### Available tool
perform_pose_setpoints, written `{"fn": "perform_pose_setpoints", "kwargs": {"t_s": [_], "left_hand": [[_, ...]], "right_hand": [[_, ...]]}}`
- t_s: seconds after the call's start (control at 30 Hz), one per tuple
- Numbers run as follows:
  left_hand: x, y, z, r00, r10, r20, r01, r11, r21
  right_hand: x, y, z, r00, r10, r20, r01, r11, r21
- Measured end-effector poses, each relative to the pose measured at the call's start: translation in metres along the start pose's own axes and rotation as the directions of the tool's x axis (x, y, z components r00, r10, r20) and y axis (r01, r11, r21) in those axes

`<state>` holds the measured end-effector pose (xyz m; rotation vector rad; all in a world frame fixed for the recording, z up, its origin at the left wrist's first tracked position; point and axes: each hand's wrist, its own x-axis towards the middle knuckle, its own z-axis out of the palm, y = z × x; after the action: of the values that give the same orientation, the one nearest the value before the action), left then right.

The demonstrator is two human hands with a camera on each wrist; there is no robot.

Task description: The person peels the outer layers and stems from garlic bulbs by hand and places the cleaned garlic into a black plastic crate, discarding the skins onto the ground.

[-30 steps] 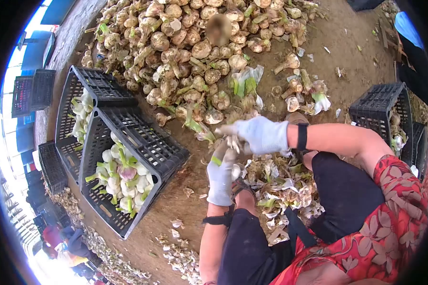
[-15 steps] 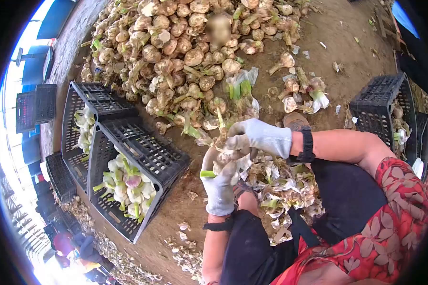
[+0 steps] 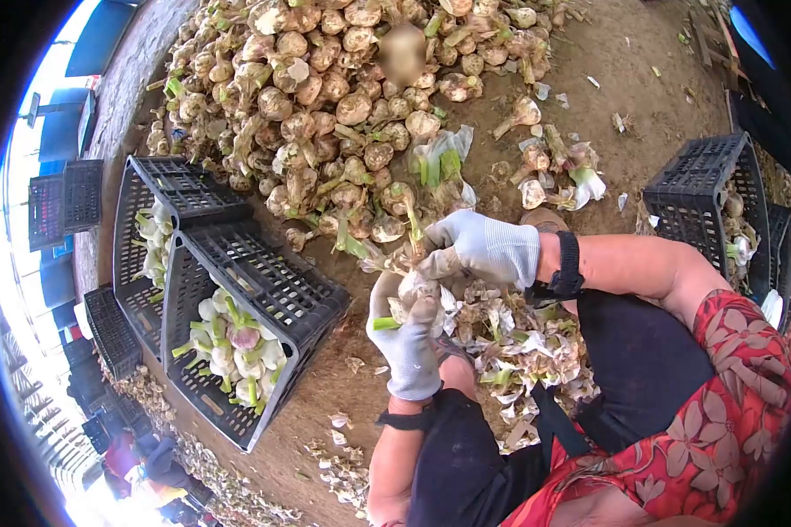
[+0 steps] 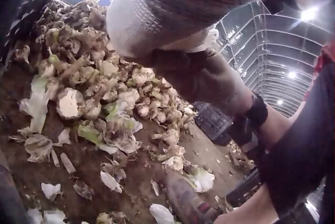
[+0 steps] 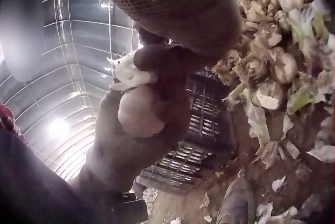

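Note:
Both hands wear pale knit gloves and meet over the ground in the head view. My left hand [image 3: 410,338] grips a garlic bulb [image 3: 419,288], and a cut green stem [image 3: 385,323] pokes out beside its fingers. From above, my right hand [image 3: 479,250] pinches the same bulb near its dry, ragged stalk [image 3: 413,230]. The right wrist view shows a smooth whitish bulb [image 5: 140,113] in the left hand's grip, with loose pale skin [image 5: 128,73] by the right fingers. In the left wrist view the gloves cover most of the garlic.
A large heap of untrimmed garlic [image 3: 325,105] lies ahead. Black crates on the left, one nearer [image 3: 264,272], hold trimmed white garlic [image 3: 233,347]. Another crate [image 3: 699,189] stands at right. Peeled skins [image 3: 536,351] pile between the legs; a few bulbs [image 3: 523,114] lie on the dirt.
A second ago the right hand was blurred, its finger stretched across the left hand. Since then its fingers have come in on the bulb, and the dry stalk now shows upright above them.

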<state>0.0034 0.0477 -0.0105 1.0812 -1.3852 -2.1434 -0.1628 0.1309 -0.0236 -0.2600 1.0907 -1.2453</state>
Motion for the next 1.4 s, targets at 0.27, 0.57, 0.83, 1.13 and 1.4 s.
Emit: {"fn": "perform_pose_setpoints", "kwargs": {"t_s": [0.27,0.57,0.83,1.13,1.4], "left_hand": [[0.001,0.008,0.001,0.995,-0.101,0.007,0.101,0.978,-0.180],[0.004,0.005,-0.003,0.979,-0.178,0.104,0.205,0.895,-0.396],[0.005,0.007,-0.010,0.958,-0.236,0.165,0.286,0.835,-0.469],[0.009,-0.003,-0.010,0.999,-0.036,0.030,0.039,0.990,-0.138],[0.015,-0.003,-0.015,0.940,-0.296,0.171,0.338,0.875,-0.346]], "right_hand": [[0.000,-0.006,0.003,0.997,-0.070,-0.025,0.069,0.996,-0.052],[0.004,-0.001,0.004,0.997,-0.050,-0.052,0.054,0.995,0.089],[-0.003,-0.010,0.006,0.999,-0.042,-0.023,0.043,0.998,0.051],[0.009,-0.013,-0.004,0.943,-0.333,-0.009,0.189,0.555,-0.810],[0.014,0.013,-0.001,0.749,-0.656,0.087,0.442,0.399,-0.804]]}}
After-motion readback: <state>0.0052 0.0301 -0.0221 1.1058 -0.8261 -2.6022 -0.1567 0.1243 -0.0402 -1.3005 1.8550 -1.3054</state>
